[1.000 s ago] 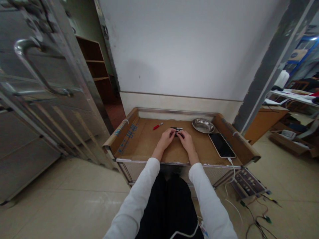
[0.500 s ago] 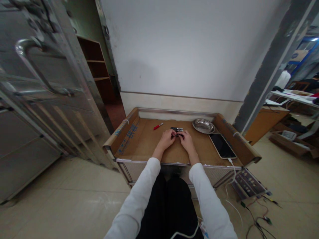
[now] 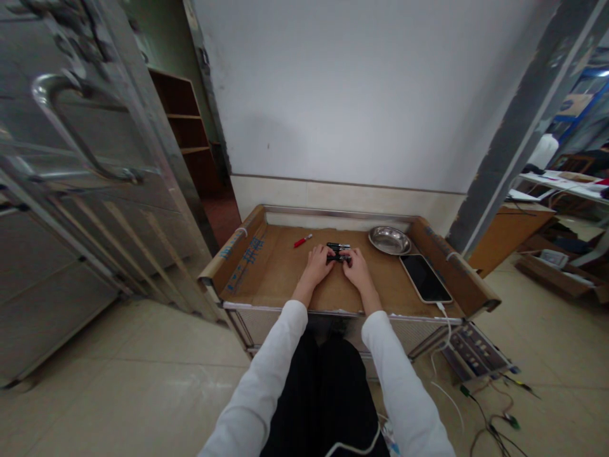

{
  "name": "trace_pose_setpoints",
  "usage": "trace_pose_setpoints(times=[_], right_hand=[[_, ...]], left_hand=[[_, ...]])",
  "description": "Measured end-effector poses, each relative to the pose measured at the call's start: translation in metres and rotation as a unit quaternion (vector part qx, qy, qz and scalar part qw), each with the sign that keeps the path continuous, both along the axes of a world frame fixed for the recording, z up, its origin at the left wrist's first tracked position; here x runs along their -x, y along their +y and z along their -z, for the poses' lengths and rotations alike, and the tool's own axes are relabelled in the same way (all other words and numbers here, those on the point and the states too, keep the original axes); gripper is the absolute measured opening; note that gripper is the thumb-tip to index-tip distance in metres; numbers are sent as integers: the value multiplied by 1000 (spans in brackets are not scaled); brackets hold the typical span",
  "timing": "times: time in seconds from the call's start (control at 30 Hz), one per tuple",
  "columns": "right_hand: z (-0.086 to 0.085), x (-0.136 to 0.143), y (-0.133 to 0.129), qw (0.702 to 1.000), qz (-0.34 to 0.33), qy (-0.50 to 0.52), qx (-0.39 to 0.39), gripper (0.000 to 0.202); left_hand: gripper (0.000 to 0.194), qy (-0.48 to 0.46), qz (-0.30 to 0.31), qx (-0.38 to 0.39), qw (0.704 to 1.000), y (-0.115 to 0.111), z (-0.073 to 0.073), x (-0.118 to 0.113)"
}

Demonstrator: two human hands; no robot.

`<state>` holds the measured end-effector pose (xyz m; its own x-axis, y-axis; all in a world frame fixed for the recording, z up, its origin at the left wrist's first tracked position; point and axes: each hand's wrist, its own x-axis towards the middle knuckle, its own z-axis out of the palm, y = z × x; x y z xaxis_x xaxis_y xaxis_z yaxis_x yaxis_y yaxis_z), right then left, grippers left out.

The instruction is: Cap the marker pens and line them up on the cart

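1. With the gap between the two hands taken as the dial's centre and twelve pointing away from the person, a slim black pen [image 3: 339, 258] is seen there, laid crosswise over the brown cardboard-lined tabletop [image 3: 271, 273].
2. One end is met by the fingertips of the left hand [image 3: 318, 265], the other by those of the right hand [image 3: 356, 266]; both are curled narrow, but whether the pen is gripped or merely steadied cannot be told.
3. Just beyond, at twelve, more black pens with shiny ends [image 3: 338, 246] are bunched, their number unclear.
4. A red pen with a pale end [image 3: 301, 241] is placed at ten, a round, shallow silvery metal dish [image 3: 389, 241] at two, and a flat, dark-screened phone [image 3: 425, 279] past three.
5. If the ends were pressed unevenly, the slim pen could be rolled askew, or the bunch disturbed.
6. If the white cable [image 3: 449, 327] were snagged by the right sleeve [image 3: 402, 374], the phone could be tugged nearer the edge.
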<state>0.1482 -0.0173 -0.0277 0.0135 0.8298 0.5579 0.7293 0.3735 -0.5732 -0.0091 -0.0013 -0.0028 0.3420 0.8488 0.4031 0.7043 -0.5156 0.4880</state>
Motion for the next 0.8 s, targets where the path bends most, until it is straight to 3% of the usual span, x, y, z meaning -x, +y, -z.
trace_pose_setpoints(times=[0.23, 0.43, 0.5, 0.63, 0.8], right_hand=[[0, 0, -1, 999, 27, -24, -12, 34], [-3, 2, -3, 998, 54, -26, -11, 29], [-5, 2, -4, 998, 59, -27, -13, 27], [-7, 1, -7, 997, 77, -28, -8, 25], [-8, 0, -11, 994, 102, -42, 6, 25]], left_hand=[[5, 12, -20, -2, 1000, 4, 6, 0], [11, 12, -38, -10, 999, 1, 2, -1], [14, 3, -90, -26, 996, -1, -1, -1], [33, -64, -258, -47, 963, -2, -3, 2], [52, -76, -295, -15, 952, 1, 0, 4]])
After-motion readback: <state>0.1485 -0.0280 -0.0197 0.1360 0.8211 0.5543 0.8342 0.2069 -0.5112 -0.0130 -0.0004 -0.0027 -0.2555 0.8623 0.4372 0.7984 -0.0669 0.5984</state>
